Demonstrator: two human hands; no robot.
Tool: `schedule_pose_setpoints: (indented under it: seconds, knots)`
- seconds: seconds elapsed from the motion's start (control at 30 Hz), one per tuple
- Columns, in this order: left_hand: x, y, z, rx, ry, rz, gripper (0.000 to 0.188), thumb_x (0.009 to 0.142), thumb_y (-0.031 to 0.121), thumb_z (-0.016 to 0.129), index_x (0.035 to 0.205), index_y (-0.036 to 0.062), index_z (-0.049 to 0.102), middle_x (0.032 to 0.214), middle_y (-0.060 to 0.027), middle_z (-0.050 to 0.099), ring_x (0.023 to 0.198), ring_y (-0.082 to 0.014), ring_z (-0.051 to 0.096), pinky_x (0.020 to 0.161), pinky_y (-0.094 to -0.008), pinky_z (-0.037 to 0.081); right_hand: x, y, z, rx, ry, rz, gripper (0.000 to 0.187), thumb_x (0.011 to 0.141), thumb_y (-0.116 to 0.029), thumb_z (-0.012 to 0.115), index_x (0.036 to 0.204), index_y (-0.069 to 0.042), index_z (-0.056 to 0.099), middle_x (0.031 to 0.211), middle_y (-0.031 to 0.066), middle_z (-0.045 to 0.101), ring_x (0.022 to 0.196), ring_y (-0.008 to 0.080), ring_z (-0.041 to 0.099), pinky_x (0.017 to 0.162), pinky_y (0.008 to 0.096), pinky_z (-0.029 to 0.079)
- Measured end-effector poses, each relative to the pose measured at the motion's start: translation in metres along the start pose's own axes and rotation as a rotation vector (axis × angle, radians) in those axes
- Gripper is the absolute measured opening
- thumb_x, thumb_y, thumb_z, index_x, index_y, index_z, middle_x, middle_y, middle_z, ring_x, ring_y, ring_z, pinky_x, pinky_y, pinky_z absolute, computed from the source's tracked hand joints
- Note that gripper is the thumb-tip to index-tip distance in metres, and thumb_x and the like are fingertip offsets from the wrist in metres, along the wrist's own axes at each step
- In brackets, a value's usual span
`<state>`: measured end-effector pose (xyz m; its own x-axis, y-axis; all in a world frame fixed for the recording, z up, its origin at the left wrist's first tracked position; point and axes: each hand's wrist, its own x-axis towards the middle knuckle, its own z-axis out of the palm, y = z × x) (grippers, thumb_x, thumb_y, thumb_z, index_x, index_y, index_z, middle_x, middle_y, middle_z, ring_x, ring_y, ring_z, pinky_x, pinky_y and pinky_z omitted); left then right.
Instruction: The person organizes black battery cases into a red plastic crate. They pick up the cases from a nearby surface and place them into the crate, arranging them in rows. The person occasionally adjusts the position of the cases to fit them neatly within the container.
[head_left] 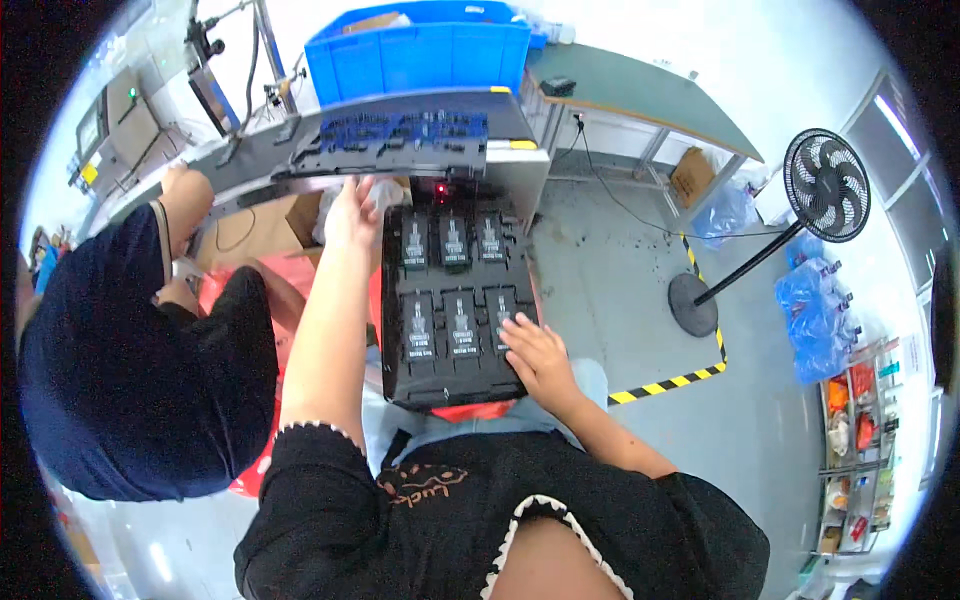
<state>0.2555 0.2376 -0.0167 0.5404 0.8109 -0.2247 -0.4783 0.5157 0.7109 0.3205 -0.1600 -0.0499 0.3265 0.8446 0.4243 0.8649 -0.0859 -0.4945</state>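
On my lap rests a black tray (460, 385) with several flat black packs in two rows, each bearing a pale printed label; one is the middle near pack (461, 325). My right hand (540, 357) lies over the near right pack, fingers spread. Reaching forward, my left hand (352, 215) has its fingers closed at the near edge of another black tray (400, 158), which juts over the edge of the dark work surface. That tray has blue areas along its far part. The ends of my left fingers are partly hidden at its edge.
A large blue bin (420, 62) stands behind the dark work surface (270, 150). At my left sits a person in dark clothes (150, 350), an arm on that surface. To the right are a green-topped table (640, 95), a black standing fan (828, 185) and striped floor tape (668, 384).
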Motion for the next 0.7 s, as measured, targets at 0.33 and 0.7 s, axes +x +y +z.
schedule_pose_setpoints:
  seconds: [0.33,0.7]
  knots:
    - [-0.096,-0.007,0.001,0.105,0.125,0.012,0.049,0.09,0.036,0.06,0.119,-0.0003,0.046,0.11,-0.0122,0.053,0.1,-0.0296,0.053,0.093,-0.0492,0.046,0.046,0.013,-0.009,0.256,0.428,0.081,0.017,0.088,-0.009,0.056,0.1,0.001,0.061,0.099,0.0142,0.06,0.096,0.0293,0.057,0.088,0.0356,0.044]
    - [-0.113,-0.016,-0.032,0.704,0.091,0.404,0.029,0.088,0.02,0.06,0.101,-0.0065,0.062,0.09,-0.0098,0.067,0.081,-0.0203,0.064,0.075,-0.03,0.05,0.079,0.031,-0.056,0.761,0.308,0.551,0.055,0.098,-0.039,0.041,0.124,0.008,0.049,0.126,0.0199,0.052,0.117,0.0261,0.049,0.1,0.0333,0.037]
